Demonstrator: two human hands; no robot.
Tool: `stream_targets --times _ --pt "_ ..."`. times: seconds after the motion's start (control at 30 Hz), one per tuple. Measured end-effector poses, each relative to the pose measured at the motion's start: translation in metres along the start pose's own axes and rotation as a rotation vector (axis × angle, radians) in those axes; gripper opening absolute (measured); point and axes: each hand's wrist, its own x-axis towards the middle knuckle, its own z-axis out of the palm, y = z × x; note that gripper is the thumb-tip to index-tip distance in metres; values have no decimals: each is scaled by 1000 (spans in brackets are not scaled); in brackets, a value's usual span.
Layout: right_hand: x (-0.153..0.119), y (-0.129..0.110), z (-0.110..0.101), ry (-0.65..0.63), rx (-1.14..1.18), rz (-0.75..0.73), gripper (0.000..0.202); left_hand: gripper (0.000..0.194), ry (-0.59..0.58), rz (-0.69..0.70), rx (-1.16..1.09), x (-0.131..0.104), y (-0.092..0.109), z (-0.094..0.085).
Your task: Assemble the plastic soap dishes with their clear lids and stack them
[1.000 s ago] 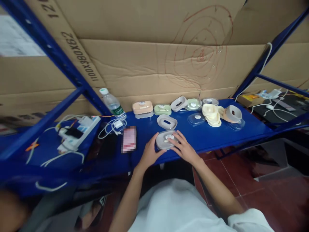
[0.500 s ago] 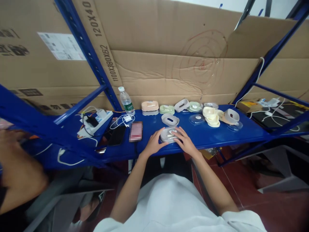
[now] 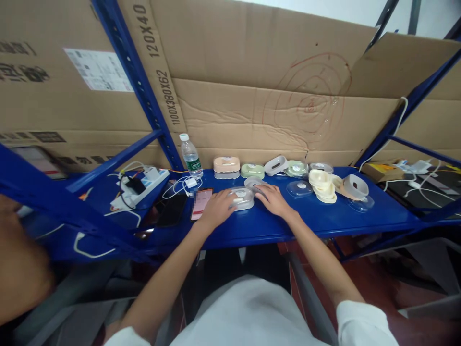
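Observation:
A clear-topped oval case (image 3: 242, 198) lies on the blue shelf in front of me. My left hand (image 3: 220, 207) is round its left side, fingers on the lid. Beside it and a little further back is a grey oval ring piece (image 3: 253, 182), partly hidden by my right hand (image 3: 271, 198), whose fingers rest on its right side. Behind them stand a peach case (image 3: 226, 165) and a green case (image 3: 252, 170). To the right are another grey ring piece (image 3: 276, 165), a green piece (image 3: 297, 168) and stacked cream pieces (image 3: 322, 185).
A water bottle (image 3: 191, 156), a white cable and a phone (image 3: 201, 204) are left of my hands. Further left are a power strip (image 3: 140, 187) and another person's blurred arm (image 3: 25, 264). Blue posts frame the shelf (image 3: 266, 230); cardboard stands behind it.
The clear-topped case has moved left, my left hand with it. My right hand has left the case and reached the grey ring piece. The view has shifted slightly.

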Motion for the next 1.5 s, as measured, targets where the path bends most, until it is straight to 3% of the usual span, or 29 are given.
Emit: stream_targets --times 0.13,0.3,0.63,0.8,1.0,1.1,1.27,1.4,1.5 --pt "39 23 3 -97 4 -87 38 35 -56 -45 82 38 -32 -10" --pt "35 36 14 -112 31 -112 28 36 -86 -87 100 66 -58 -9" --pt "25 45 16 -78 129 -70 28 35 -106 -83 70 72 -80 -9" --pt "25 51 19 -81 144 -43 33 47 -37 -46 58 65 -58 -8" --pt "24 54 8 -60 235 -10 20 70 -17 87 -25 34 15 6" --pt "25 50 -2 10 295 28 32 79 45 109 -57 24 41 14" --pt "31 41 2 105 350 107 56 65 75 83 -73 19 50 28" --pt "31 36 14 67 338 124 54 33 61 60 -120 7 46 40" --pt "29 36 12 51 261 151 44 37 66 20 -124 -7 45 50"
